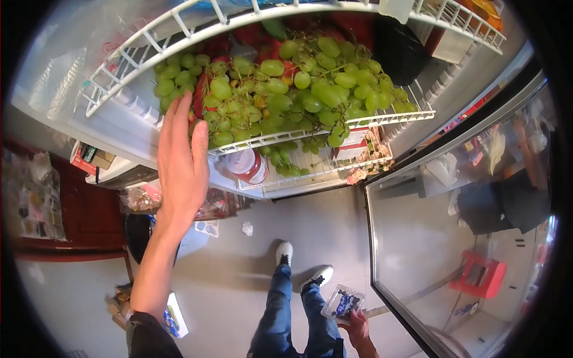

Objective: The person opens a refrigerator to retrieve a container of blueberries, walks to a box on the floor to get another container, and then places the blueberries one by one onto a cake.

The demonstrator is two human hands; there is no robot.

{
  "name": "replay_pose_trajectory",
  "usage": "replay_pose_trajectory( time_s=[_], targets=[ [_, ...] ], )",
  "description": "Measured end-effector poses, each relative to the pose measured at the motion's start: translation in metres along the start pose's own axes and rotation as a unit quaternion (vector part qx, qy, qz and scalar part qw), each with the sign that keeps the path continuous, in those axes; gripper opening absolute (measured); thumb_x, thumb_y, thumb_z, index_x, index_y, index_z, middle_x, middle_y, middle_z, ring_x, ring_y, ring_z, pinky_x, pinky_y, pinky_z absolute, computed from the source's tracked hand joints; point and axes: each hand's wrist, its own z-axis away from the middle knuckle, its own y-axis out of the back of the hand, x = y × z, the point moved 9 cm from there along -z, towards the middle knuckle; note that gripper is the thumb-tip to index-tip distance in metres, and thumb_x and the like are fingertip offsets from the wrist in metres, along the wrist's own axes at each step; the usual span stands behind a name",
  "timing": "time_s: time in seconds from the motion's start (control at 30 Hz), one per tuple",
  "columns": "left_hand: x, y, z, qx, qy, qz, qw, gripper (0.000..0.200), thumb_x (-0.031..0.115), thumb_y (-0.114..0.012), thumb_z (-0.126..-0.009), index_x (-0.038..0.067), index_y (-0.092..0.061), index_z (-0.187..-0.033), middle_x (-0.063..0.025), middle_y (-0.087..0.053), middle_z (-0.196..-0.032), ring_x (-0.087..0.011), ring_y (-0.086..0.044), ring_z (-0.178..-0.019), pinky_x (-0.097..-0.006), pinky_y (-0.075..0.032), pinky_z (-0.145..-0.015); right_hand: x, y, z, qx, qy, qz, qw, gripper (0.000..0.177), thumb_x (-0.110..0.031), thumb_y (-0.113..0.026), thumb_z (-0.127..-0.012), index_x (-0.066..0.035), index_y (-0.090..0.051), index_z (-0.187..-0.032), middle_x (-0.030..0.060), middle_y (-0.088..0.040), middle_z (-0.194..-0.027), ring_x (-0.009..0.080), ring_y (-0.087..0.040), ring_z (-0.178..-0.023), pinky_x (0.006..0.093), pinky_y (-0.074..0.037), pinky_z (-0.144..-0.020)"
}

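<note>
My left hand [184, 158] reaches up to the wire shelf of an upright fridge, its fingers stretched out and touching or very near the green grapes [310, 89] at their left side. The fingertips partly cover the fruit there. The grapes lie in a big heap on the white wire shelf [382, 119], and some hang over its front edge. Low down beside my leg, my right hand [357, 328] grips a clear plastic punnet [343, 303] with a blue label and dark contents that look like blueberries.
The glass fridge door [453, 250] stands open on the right. A jar with a red body [248, 166] and a small box [350, 145] sit on the lower shelf. An upper wire rack [233, 24] overhangs the grapes. A black bin [138, 235] stands on the floor at left.
</note>
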Motion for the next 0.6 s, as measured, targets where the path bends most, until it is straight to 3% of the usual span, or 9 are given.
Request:
replay_pose_trajectory(
  time_s=[0.13, 0.17, 0.3, 0.37, 0.47, 0.53, 0.6],
  targets=[
    [0.020, 0.008, 0.017, 0.017, -0.114, -0.088, 0.989, 0.049, 0.023, -0.056, -0.104, 0.000, -0.049, -0.147, -0.0260, -0.046, -0.151, -0.0446, -0.045, -0.137, -0.0498, -0.037, -0.115, -0.009, -0.013, 0.006, 0.015, 0.008, 0.019, 1.000, 0.041, -0.032, -0.055, -0.106, -0.007, -0.054, -0.139, 0.0071, -0.071, -0.116, 0.0221, -0.072, -0.104, 0.0383, -0.063, -0.080],
    [0.028, 0.012, 0.024, 0.035, -0.162, -0.101, 0.981, 0.046, 0.010, -0.062, -0.096, -0.002, -0.054, -0.141, -0.0252, -0.051, -0.145, -0.0447, -0.049, -0.134, -0.0504, -0.041, -0.111, -0.007, -0.015, 0.005, 0.018, 0.011, 0.018, 1.000, 0.042, -0.032, -0.055, -0.105, -0.007, -0.054, -0.139, 0.0069, -0.071, -0.116, 0.0219, -0.071, -0.104, 0.0378, -0.063, -0.080],
    [0.030, 0.015, 0.056, 0.041, -0.218, -0.065, 0.973, 0.037, -0.004, -0.059, -0.093, -0.008, -0.060, -0.129, -0.0232, -0.061, -0.132, -0.0408, -0.058, -0.121, -0.0493, -0.043, -0.107, -0.002, -0.011, 0.002, -0.007, 0.007, 0.009, 1.000, 0.043, -0.033, -0.055, -0.106, -0.007, -0.053, -0.140, 0.0068, -0.069, -0.119, 0.0210, -0.071, -0.104, 0.0375, -0.062, -0.076],
    [0.019, 0.008, 0.084, 0.056, -0.225, -0.039, 0.972, 0.033, -0.005, -0.059, -0.090, -0.010, -0.062, -0.123, -0.0220, -0.065, -0.123, -0.0392, -0.062, -0.112, -0.0488, -0.047, -0.102, 0.004, -0.001, -0.005, 0.015, 0.005, -0.016, 1.000, 0.044, -0.026, -0.055, -0.105, -0.007, -0.050, -0.145, 0.0074, -0.069, -0.120, 0.0208, -0.071, -0.105, 0.0381, -0.064, -0.075],
    [0.021, -0.030, 0.132, 0.003, -0.224, 0.030, 0.974, 0.030, -0.004, -0.060, -0.090, -0.006, -0.066, -0.120, -0.0171, -0.067, -0.110, -0.0339, -0.064, -0.101, -0.0470, -0.050, -0.095, 0.003, -0.005, -0.011, 0.020, 0.011, -0.026, 0.999, 0.046, -0.028, -0.055, -0.106, -0.009, -0.049, -0.148, 0.0059, -0.070, -0.121, 0.0189, -0.070, -0.106, 0.0362, -0.063, -0.075],
    [0.000, -0.090, 0.197, -0.161, -0.103, 0.060, 0.980, 0.040, -0.001, -0.060, -0.088, -0.002, -0.064, -0.127, -0.0193, -0.066, -0.112, -0.0384, -0.062, -0.103, -0.0499, -0.051, -0.091, 0.010, -0.007, -0.025, 0.010, 0.012, -0.024, 1.000, 0.045, -0.031, -0.056, -0.106, -0.010, -0.051, -0.146, 0.0049, -0.069, -0.120, 0.0193, -0.071, -0.105, 0.0368, -0.063, -0.074],
    [0.001, -0.142, 0.270, -0.260, -0.051, 0.104, 0.959, 0.038, 0.005, -0.062, -0.091, 0.000, -0.063, -0.128, -0.0196, -0.067, -0.108, -0.0370, -0.063, -0.099, -0.0491, -0.051, -0.088, 0.019, -0.009, -0.037, 0.008, 0.004, -0.024, 1.000, 0.044, -0.031, -0.057, -0.106, -0.010, -0.052, -0.144, 0.0048, -0.069, -0.121, 0.0187, -0.071, -0.105, 0.0365, -0.063, -0.075]
  ],
)
